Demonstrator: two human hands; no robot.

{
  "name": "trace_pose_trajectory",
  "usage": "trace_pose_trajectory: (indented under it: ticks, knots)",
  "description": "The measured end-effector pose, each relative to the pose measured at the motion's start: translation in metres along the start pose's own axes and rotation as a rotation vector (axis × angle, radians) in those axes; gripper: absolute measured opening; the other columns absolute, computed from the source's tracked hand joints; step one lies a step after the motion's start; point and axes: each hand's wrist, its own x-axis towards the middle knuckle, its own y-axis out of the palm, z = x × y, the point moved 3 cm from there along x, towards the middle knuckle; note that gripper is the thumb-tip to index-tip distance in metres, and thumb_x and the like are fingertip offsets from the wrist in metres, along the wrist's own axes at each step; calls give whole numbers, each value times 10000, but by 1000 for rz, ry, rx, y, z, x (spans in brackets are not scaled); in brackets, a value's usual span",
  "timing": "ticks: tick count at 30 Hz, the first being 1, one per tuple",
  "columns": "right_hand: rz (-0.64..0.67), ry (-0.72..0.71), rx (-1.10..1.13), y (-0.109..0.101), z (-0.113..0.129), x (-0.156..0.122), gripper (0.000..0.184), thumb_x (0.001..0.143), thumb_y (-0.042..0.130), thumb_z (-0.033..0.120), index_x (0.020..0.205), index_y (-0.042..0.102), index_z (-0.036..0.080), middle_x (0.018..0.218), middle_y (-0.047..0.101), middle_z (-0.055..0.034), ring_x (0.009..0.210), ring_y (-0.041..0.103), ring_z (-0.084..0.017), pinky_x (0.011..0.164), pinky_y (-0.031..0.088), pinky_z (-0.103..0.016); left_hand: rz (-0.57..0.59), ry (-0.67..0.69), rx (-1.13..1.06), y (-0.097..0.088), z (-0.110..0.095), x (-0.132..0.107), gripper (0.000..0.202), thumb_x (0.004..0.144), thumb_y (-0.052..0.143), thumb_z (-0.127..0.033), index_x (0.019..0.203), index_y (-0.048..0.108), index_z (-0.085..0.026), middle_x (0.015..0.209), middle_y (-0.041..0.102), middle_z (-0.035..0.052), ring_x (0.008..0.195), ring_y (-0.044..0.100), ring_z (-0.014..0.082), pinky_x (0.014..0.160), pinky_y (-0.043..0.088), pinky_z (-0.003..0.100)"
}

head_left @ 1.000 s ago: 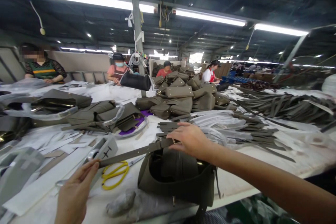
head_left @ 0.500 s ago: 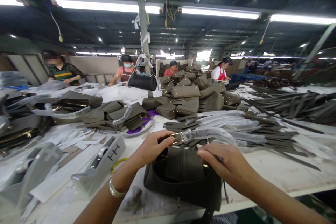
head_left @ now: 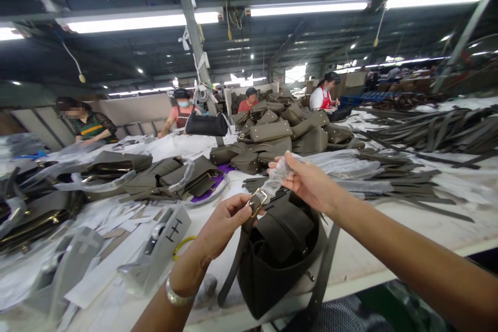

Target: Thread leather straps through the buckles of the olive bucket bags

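Note:
Between thumb and fingers, my left hand (head_left: pixel 230 216) pinches a dark strap at its gold rectangular buckle (head_left: pixel 257 201). Clear plastic wrap (head_left: pixel 275 177) covers the strap beyond the buckle, and my right hand (head_left: pixel 305 179) grips that wrapped part up and to the right. Below both hands a dark olive handbag (head_left: pixel 272 264) stands at the table's front edge, its mouth open and its body tilted. One strap end hangs at the bag's left side, and another dark strap (head_left: pixel 324 270) hangs down on its right.
A heap of olive handbags (head_left: pixel 272 132) lies at mid-table, with bundles of straps (head_left: pixel 420 181) to the right. Grey tape dispensers (head_left: pixel 155 249) and more bags (head_left: pixel 42 207) are at left. Several co-workers sit across the table, one in a red apron (head_left: pixel 326 99).
My right hand has moved up and away from the bag onto the wrapped strap. The buckle has turned in my left hand, and the bag has swung to a tilt.

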Motion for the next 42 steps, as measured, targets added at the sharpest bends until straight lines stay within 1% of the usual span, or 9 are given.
trace_pose_trajectory:
  ticks: [6, 11, 17, 21, 27, 29, 35, 40, 42]
  knots:
    - [287, 150, -83, 19, -22, -29, 334, 897, 626, 450, 969, 685, 130, 909, 747, -96, 850, 718, -194, 841, 564, -339, -9, 29, 6, 13, 2, 0, 289, 857, 671, -414, 938, 670, -136, 830, 658, 39, 744, 553, 135, 707, 410, 229]
    - [74, -101, -207, 6, -6, -16, 327, 885, 642, 435, 859, 705, 115, 863, 753, -94, 808, 715, -179, 811, 560, -289, -16, 42, 67, 28, -3, 5, 277, 827, 704, -397, 884, 650, -132, 805, 647, 24, 728, 549, 130, 692, 408, 227]
    - [-164, -84, 123, -12, 0, -1, 276, 1009, 451, 302, 930, 668, 151, 1058, 741, -101, 943, 713, -161, 902, 554, -302, -33, 28, 150, 33, -2, 7, 296, 833, 679, -427, 902, 675, -139, 814, 653, 33, 747, 564, 155, 692, 420, 240]
    - [-25, -11, 144, -1, -8, -22, 297, 1002, 458, 372, 1060, 654, 156, 1114, 724, -115, 979, 702, -174, 925, 548, -326, -73, 49, 141, 36, 1, 9, 296, 870, 644, -412, 988, 697, -146, 883, 681, 47, 794, 579, 156, 738, 441, 241]
    - [134, 58, 118, 7, -15, -47, 299, 961, 517, 378, 1103, 664, 159, 973, 744, -97, 559, 651, -147, 615, 607, -330, -56, 11, -115, 43, 17, 10, 436, 854, 647, -472, 1138, 670, -141, 925, 690, 80, 751, 601, 158, 694, 479, 257]
    - [148, 60, 151, 5, -15, -48, 310, 963, 512, 380, 1125, 653, 157, 963, 742, -95, 524, 629, -137, 580, 602, -325, -69, 11, -117, 48, 17, 11, 437, 829, 674, -478, 1099, 678, -134, 884, 680, 70, 706, 584, 142, 646, 465, 238]
    - [89, 76, 215, 6, -18, -55, 316, 945, 550, 386, 1116, 660, 144, 972, 743, -104, 757, 717, -201, 711, 607, -350, -175, 68, 42, 63, 6, 15, 325, 855, 641, -481, 839, 589, -161, 637, 525, -38, 502, 403, 72, 478, 310, 201]
    - [9, -32, 295, 2, -15, -51, 281, 948, 548, 351, 1029, 699, 129, 995, 741, -111, 946, 703, -207, 857, 566, -322, -346, 191, 356, 65, -5, 14, 303, 891, 610, -411, 727, 541, -167, 627, 496, -40, 593, 434, 97, 587, 352, 221]
    - [-8, -48, 310, -2, -13, -48, 279, 953, 538, 338, 1007, 707, 122, 1000, 738, -116, 975, 695, -204, 873, 554, -309, -338, 203, 427, 64, -9, 13, 272, 897, 602, -379, 737, 563, -163, 651, 522, -31, 625, 461, 105, 618, 368, 223]
